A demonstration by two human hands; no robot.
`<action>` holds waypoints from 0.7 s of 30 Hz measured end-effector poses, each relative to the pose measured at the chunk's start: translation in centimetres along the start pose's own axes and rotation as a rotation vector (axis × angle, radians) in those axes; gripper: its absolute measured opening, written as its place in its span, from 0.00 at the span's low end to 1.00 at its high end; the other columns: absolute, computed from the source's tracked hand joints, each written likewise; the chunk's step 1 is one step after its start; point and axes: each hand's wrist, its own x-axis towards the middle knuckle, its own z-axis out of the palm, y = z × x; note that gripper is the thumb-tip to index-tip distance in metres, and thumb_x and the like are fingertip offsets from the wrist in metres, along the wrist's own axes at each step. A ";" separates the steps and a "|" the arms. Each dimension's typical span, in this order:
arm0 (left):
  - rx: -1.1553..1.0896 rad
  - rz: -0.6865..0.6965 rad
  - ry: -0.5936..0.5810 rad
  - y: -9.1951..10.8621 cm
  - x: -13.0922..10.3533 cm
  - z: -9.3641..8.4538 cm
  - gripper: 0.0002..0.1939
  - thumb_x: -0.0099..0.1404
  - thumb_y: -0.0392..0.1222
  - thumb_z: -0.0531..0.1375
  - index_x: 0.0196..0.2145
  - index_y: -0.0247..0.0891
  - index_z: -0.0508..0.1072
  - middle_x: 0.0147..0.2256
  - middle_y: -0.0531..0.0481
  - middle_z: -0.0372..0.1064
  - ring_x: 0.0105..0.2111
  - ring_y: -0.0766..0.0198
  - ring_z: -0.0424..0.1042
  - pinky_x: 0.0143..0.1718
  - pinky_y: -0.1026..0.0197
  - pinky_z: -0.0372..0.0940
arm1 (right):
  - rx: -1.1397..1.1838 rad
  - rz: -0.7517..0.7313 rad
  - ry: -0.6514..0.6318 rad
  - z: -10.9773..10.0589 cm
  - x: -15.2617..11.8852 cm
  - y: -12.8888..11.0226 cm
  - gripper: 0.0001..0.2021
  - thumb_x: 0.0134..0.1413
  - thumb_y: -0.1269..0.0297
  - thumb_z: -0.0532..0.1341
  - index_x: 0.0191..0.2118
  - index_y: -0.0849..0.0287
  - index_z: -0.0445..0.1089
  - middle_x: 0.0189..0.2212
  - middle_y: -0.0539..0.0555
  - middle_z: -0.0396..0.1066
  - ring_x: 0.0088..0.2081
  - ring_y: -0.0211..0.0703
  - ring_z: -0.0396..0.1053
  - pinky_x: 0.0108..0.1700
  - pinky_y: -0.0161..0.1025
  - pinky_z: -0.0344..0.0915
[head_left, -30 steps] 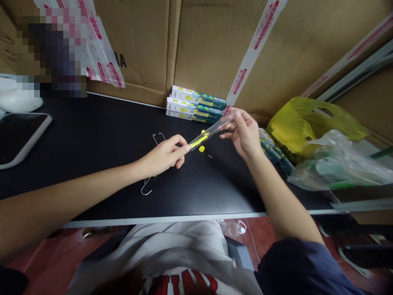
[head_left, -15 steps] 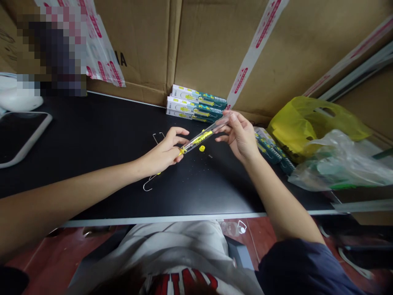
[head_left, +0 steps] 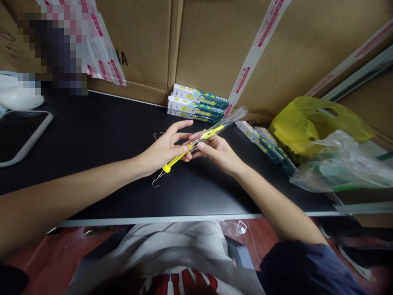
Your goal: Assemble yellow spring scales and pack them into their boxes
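A yellow spring scale (head_left: 211, 133) is held slantwise above the black table, its upper part inside a clear plastic sleeve (head_left: 235, 115). My left hand (head_left: 167, 149) pinches the scale near its middle, between thumb and fingers, with the other fingers spread. My right hand (head_left: 222, 152) closes around the sleeved part just above, thumb on top. A yellow rod (head_left: 176, 159) with a round end cap sticks out below toward the lower left. A bent wire hook (head_left: 158, 180) shows beside that cap; another bit of wire (head_left: 158, 135) lies behind my left hand.
Printed boxes (head_left: 196, 108) are stacked at the back against cardboard (head_left: 208, 49). More boxes (head_left: 260, 143) lie to the right, beside a yellow plastic bag (head_left: 294, 127) and a clear bag (head_left: 344, 164). A phone (head_left: 24, 135) lies far left. The table's front edge (head_left: 184, 219) is near my lap.
My right hand has slid down from the sleeve's upper end to near my left hand. More of the yellow rod now sticks out at the lower left.
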 end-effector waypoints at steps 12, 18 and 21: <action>0.096 -0.102 0.070 -0.4 0.2 -0.3 0.24 0.60 0.52 0.63 0.48 0.34 0.66 0.36 0.46 0.76 0.31 0.63 0.77 0.36 0.59 0.70 | 0.005 -0.026 0.080 -0.8 -0.2 -1.5 0.16 0.54 0.52 0.64 0.44 0.55 0.64 0.35 0.50 0.76 0.35 0.39 0.77 0.35 0.36 0.76; 0.062 -0.164 0.088 -0.5 0.2 -0.1 0.19 0.61 0.50 0.63 0.43 0.35 0.67 0.35 0.45 0.78 0.37 0.62 0.77 0.46 0.56 0.67 | -0.095 -0.106 0.232 -3.1 -0.3 -3.5 0.18 0.52 0.48 0.64 0.43 0.54 0.63 0.34 0.50 0.76 0.34 0.37 0.77 0.34 0.34 0.75; 0.073 -0.168 0.089 -0.7 0.3 -0.1 0.15 0.59 0.44 0.65 0.39 0.35 0.67 0.33 0.46 0.77 0.35 0.64 0.77 0.47 0.56 0.67 | -0.140 -0.110 0.277 -3.6 -0.4 -3.8 0.19 0.52 0.47 0.64 0.43 0.53 0.63 0.34 0.50 0.76 0.35 0.38 0.77 0.35 0.35 0.75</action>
